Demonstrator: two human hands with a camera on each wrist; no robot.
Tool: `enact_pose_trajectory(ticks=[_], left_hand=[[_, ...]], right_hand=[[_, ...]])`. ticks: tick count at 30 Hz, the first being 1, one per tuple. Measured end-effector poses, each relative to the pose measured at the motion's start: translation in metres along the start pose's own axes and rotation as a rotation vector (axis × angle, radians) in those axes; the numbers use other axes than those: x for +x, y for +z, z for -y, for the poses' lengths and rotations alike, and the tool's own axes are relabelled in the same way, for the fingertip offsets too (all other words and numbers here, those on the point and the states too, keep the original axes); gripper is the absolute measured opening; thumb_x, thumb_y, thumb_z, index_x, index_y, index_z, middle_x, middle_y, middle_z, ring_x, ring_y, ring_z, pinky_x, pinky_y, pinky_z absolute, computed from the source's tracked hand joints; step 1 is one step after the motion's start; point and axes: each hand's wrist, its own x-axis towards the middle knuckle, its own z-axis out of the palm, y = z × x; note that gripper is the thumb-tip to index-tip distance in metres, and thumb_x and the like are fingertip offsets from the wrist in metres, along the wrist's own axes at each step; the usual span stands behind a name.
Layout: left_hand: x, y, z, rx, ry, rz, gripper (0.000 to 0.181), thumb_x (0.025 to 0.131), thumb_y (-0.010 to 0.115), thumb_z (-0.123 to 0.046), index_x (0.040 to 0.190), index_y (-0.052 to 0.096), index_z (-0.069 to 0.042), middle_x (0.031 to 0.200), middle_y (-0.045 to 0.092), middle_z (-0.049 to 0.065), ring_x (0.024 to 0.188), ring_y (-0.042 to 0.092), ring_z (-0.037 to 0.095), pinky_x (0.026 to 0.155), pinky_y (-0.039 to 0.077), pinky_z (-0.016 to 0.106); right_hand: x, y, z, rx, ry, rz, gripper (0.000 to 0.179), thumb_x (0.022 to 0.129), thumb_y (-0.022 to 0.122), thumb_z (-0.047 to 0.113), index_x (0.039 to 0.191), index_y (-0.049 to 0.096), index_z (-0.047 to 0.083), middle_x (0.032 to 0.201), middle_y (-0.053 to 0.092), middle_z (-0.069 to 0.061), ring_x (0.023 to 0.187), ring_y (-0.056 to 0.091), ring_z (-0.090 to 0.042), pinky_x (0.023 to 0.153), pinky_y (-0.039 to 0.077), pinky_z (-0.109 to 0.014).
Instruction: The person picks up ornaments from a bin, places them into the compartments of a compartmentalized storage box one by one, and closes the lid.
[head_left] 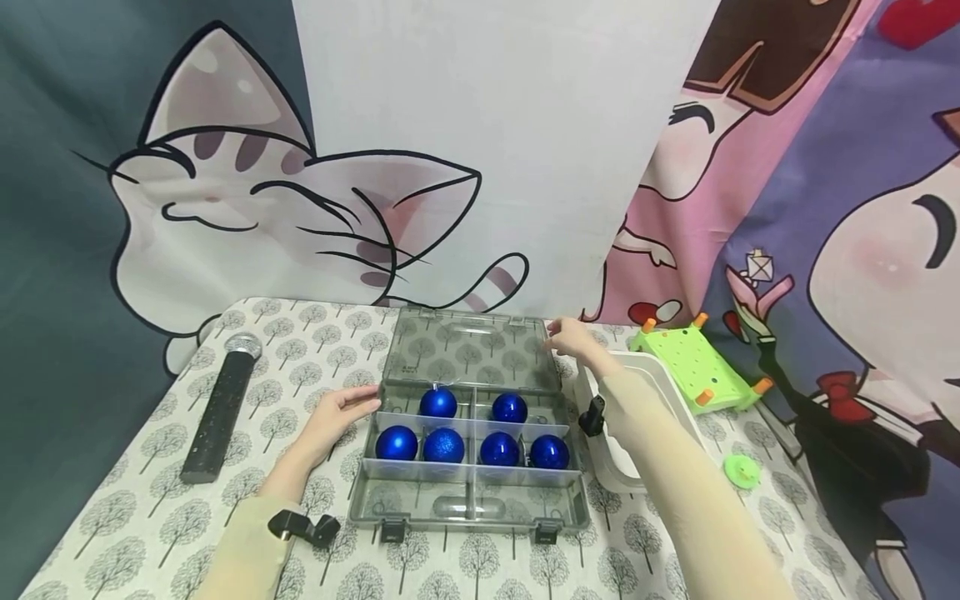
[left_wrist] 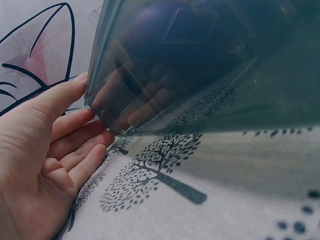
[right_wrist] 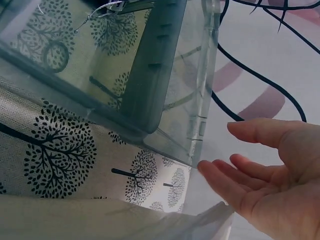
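A grey see-through compartment box (head_left: 408, 498) lies on the table, its lid (head_left: 465, 354) folded back toward the wall. Several blue ball ornaments (head_left: 396, 443) sit in the back and middle compartments; the front one holds none. My left hand (head_left: 333, 423) is at the box's left side, and in the left wrist view its fingertips (left_wrist: 82, 120) touch or nearly touch the clear wall. Beside the lid's right edge is my right hand (head_left: 573, 340), thumb and fingers apart; in the right wrist view the fingertips (right_wrist: 207, 170) are close to the lid's corner, contact uncertain.
Under my right forearm stands a white basin (head_left: 660, 364). A green pegged toy table (head_left: 693, 362) and a small green round object (head_left: 742, 471) lie to its right. On the left lies a black microphone (head_left: 219, 412). A cartoon curtain (head_left: 510, 150) hangs behind the table.
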Motion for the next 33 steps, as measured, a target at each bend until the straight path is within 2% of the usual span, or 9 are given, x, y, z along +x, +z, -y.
enact_pose_trajectory(ticks=[4,7,9,14,18,22,29,31,33], left_hand=[[0.0,0.0,0.0,-0.001,-0.002,0.0,0.052,0.094,0.066,-0.024,0.134,0.054,0.006,0.135,0.058,0.024,0.127,0.053,0.037,0.092,0.041,0.009],[0.0,0.001,-0.001,-0.007,-0.007,0.0,0.052,0.094,0.066,-0.024,0.134,0.054,0.005,0.134,0.058,0.023,0.126,0.055,0.033,0.093,0.042,0.009],[-0.001,0.001,-0.001,-0.009,-0.008,0.002,0.051,0.094,0.066,-0.024,0.134,0.054,0.005,0.134,0.058,0.023,0.122,0.059,0.027,0.093,0.042,0.009],[-0.001,0.0,-0.001,-0.013,-0.007,0.0,0.051,0.094,0.066,-0.023,0.134,0.054,0.005,0.134,0.059,0.023,0.111,0.06,0.003,0.093,0.042,0.009],[-0.002,0.0,-0.001,-0.015,-0.004,0.0,0.051,0.093,0.066,-0.022,0.134,0.054,0.006,0.134,0.058,0.023,0.117,0.061,0.014,0.093,0.043,0.01],[-0.002,0.001,-0.001,-0.012,-0.006,-0.002,0.051,0.093,0.066,-0.021,0.134,0.054,0.006,0.135,0.058,0.024,0.124,0.057,0.03,0.093,0.043,0.01],[-0.001,0.001,-0.001,-0.002,-0.003,-0.007,0.051,0.093,0.067,-0.021,0.134,0.054,0.005,0.135,0.058,0.023,0.126,0.055,0.036,0.098,0.044,0.017],[-0.001,0.001,-0.001,-0.002,-0.003,-0.007,0.05,0.093,0.067,-0.021,0.134,0.054,0.005,0.134,0.058,0.023,0.125,0.055,0.036,0.098,0.044,0.016],[-0.001,0.001,-0.001,-0.008,-0.004,-0.008,0.05,0.092,0.067,-0.02,0.134,0.054,0.005,0.134,0.058,0.023,0.125,0.055,0.035,0.096,0.043,0.014]], right_hand=[[0.057,0.009,-0.051,-0.069,-0.003,0.044,0.066,0.079,0.075,0.019,0.133,0.051,-0.009,0.129,0.06,-0.024,0.091,0.07,-0.034,0.075,0.059,-0.036],[0.078,0.016,-0.069,-0.096,0.033,0.053,0.068,0.077,0.077,0.02,0.135,0.051,-0.005,0.134,0.058,-0.022,0.089,0.071,-0.034,0.074,0.06,-0.037],[0.074,0.018,-0.064,-0.078,0.04,0.045,0.064,0.076,0.076,0.016,0.132,0.054,-0.006,0.134,0.057,-0.024,0.09,0.07,-0.034,0.073,0.06,-0.037],[0.019,0.016,-0.011,-0.023,0.057,0.023,0.031,0.077,0.065,0.002,0.104,0.061,-0.014,0.11,0.062,-0.025,0.095,0.066,-0.034,0.076,0.06,-0.039],[0.012,0.018,-0.006,-0.014,0.062,0.028,0.007,0.075,0.061,-0.001,0.082,0.06,-0.004,0.093,0.061,-0.016,0.089,0.063,-0.03,0.075,0.059,-0.042],[0.013,0.019,0.001,-0.104,0.132,0.047,0.007,0.074,0.057,-0.007,0.079,0.056,-0.003,0.09,0.06,-0.018,0.079,0.062,-0.028,0.071,0.059,-0.04],[0.135,0.051,-0.125,-0.225,-0.013,0.005,0.008,0.069,0.049,-0.003,0.075,0.051,0.001,0.071,0.054,-0.016,0.047,0.055,-0.022,0.04,0.05,-0.03],[0.149,0.055,-0.139,-0.266,-0.008,-0.008,0.01,0.068,0.048,-0.005,0.075,0.05,0.002,0.072,0.053,-0.016,0.045,0.054,-0.02,0.038,0.048,-0.028],[0.139,0.053,-0.126,-0.292,0.014,-0.002,0.013,0.068,0.046,-0.007,0.076,0.052,0.0,0.074,0.054,-0.017,0.045,0.054,-0.02,0.038,0.048,-0.027]])
